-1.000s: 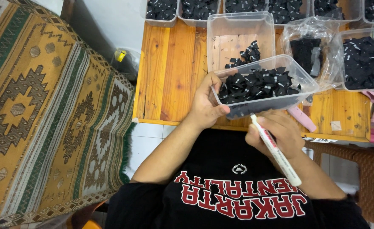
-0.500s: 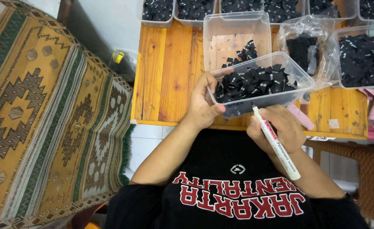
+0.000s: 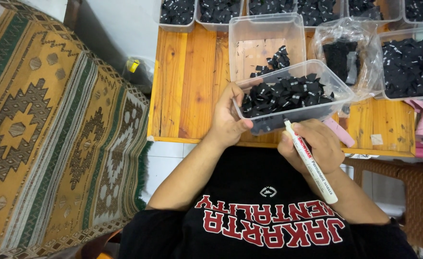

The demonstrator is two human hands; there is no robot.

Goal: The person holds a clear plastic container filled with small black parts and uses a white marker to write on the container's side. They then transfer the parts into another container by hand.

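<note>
Wooden table [image 3: 187,81], clear tub [image 3: 340,93] (heaped black pieces), white marker [image 3: 311,162]

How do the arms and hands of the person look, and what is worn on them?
Both forearms are bare, with no gloves. The left hand and the right hand show no rings or watch that I can make out. The short sleeves belong to a black T-shirt with large red, white-edged lettering and a small white emblem on the chest.

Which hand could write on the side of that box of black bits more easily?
Probably the right hand: it holds the white marker, tip close to the clear box. The left hand is busy gripping the box's end.
</note>
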